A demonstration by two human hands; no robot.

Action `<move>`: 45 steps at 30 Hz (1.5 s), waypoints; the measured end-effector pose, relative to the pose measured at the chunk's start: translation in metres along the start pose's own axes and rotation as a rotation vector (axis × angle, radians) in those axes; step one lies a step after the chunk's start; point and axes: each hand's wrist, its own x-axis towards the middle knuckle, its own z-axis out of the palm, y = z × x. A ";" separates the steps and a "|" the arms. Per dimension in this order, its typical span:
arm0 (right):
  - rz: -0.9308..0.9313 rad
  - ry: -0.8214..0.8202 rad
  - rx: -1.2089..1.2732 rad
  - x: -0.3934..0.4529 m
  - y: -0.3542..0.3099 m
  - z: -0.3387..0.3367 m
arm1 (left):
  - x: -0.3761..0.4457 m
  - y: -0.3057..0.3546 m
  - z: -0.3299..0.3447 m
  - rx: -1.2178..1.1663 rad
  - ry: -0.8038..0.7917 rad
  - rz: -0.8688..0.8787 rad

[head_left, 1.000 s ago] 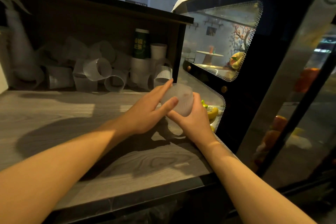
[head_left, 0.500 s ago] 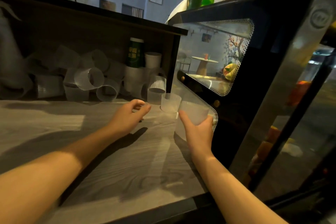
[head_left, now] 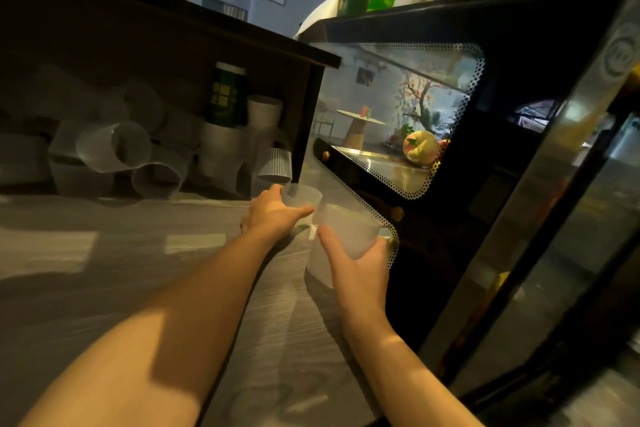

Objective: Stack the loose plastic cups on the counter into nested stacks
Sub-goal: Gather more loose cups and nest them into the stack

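Stacking looks barely begun: right hand [head_left: 360, 267] holds 1 cup [head_left: 346, 236], left hand [head_left: 273, 215] grips another cup [head_left: 302, 196]; loose cups [head_left: 114, 149] remain.

One head-worn camera looks forward and down along both forearms, close over the near counter [head_left: 104, 288], facing the far shelf [head_left: 173, 21], with the display case [head_left: 519, 184] right.
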 end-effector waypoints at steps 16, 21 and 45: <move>-0.255 -0.111 -0.451 -0.012 -0.004 0.003 | -0.080 0.004 -0.090 -0.707 0.007 0.186; -0.375 -0.142 -0.609 -0.017 -0.007 0.006 | -0.126 0.013 -0.092 -0.654 0.070 0.342; -0.184 -0.145 -0.114 -0.014 -0.009 0.001 | -0.114 0.000 -0.084 -0.221 0.028 0.437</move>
